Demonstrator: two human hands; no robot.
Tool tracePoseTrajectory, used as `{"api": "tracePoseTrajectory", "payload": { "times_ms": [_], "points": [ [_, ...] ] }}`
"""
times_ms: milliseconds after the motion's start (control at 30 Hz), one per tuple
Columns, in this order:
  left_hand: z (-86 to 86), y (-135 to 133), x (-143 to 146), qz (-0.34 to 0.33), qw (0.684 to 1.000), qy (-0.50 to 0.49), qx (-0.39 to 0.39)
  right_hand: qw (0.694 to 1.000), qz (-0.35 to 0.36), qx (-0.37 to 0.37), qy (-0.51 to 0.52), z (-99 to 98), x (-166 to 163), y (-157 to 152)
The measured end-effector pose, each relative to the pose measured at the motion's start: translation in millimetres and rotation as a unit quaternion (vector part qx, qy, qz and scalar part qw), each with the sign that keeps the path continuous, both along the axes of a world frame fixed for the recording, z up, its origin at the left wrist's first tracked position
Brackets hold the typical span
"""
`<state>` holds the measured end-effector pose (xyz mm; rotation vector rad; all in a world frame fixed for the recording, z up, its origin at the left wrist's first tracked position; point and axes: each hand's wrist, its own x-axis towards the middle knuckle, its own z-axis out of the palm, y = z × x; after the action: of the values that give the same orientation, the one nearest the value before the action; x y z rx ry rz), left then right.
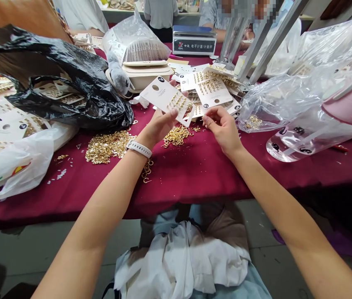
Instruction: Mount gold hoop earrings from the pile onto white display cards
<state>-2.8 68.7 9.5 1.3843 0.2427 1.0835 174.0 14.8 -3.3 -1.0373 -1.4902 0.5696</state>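
Note:
My left hand, with a white watch on its wrist, grips a white earring card tilted above the table. Rows of small gold earrings fill the card's lower half. To the right of it, my right hand is closed, thumb and index finger pinched together. Whatever may be between those fingertips is too small to make out. Beneath the card lies a small heap of gold hoops. A bigger heap of gold pieces spreads left of my left wrist. Filled earring cards are stacked just behind my right hand.
A black plastic bag and a white bag of cards lie at the left. At the right are a clear bag and a pink-lidded bottle. A scale and metal posts stand behind; people sit beyond.

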Motion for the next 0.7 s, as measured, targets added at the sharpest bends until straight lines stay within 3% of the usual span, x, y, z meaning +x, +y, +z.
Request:
{"api": "tracePoseTrajectory", "payload": {
  "times_ms": [133, 233, 367, 533, 700],
  "points": [
    [2.7, -1.0, -0.5, -0.027, 1.000, 0.014, -0.008, 0.996, 0.033, 0.048, 0.060, 3.1, -3.7, -6.0],
    [1.8, -0.5, 0.5, -0.037, 0.999, 0.035, -0.009, 0.996, 0.038, 0.067, 0.052, 2.5, -8.1, -10.1],
    [-2.6, 2.2, 2.1, -0.048, 0.997, 0.062, 0.003, 0.991, -0.013, 0.126, -0.046, -1.2, -10.2, -13.4],
    [-5.6, 4.5, 2.4, -0.055, 0.994, 0.085, 0.035, 0.954, -0.108, 0.208, -0.187, -2.9, -9.4, -16.4],
    [-4.6, 3.1, 3.0, -0.057, 0.992, 0.101, 0.044, 0.940, -0.118, 0.230, -0.222, -2.5, -9.8, -17.5]
  ]
}}
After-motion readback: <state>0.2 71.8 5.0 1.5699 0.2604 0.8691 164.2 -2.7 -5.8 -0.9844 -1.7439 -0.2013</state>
